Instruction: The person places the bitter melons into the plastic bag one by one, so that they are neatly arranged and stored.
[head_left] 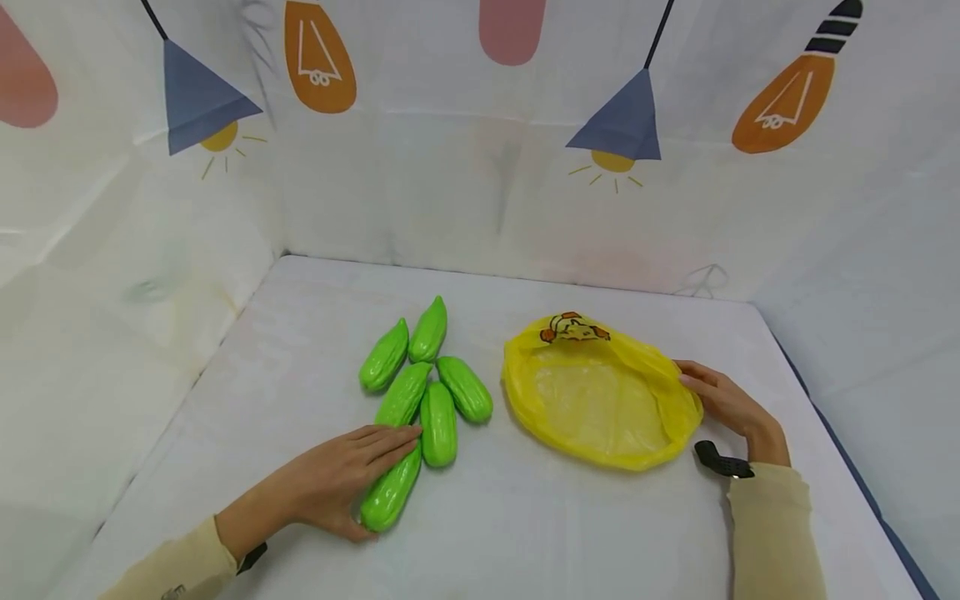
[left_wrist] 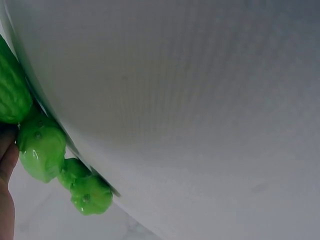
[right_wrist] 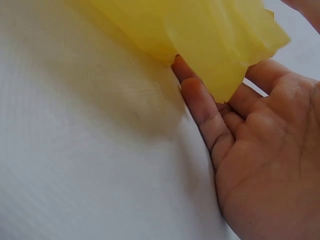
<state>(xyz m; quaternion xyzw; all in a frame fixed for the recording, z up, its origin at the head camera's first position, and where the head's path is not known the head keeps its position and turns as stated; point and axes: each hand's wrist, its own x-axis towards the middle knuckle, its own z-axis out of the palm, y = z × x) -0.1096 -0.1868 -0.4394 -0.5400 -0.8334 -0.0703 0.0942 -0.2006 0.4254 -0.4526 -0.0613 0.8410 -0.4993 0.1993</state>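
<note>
My left hand [head_left: 341, 479] holds the nearest of several glossy green toy cucumbers, its fingers across the upper part of that cucumber [head_left: 393, 493] and the thumb by the lower end. Right beyond the fingertips lie another cucumber [head_left: 439, 425] and one slanting up from the hand [head_left: 405, 392]. In the left wrist view, the hand [left_wrist: 6, 200] shows only at the left edge, beside the cucumber ends [left_wrist: 44, 150]. A yellow plastic bag [head_left: 525, 408] stands with its mouth spread wide. My right hand [head_left: 723, 404] pinches its right rim; the right wrist view shows fingers [right_wrist: 202, 102] behind the plastic.
Farther back on the white table [head_left: 487, 533] lie more cucumbers [head_left: 384, 357], close together. White sheets with printed lamps and bulbs [head_left: 615, 117] rise at the back and sides. A black strap [head_left: 722, 461] sits at the right wrist.
</note>
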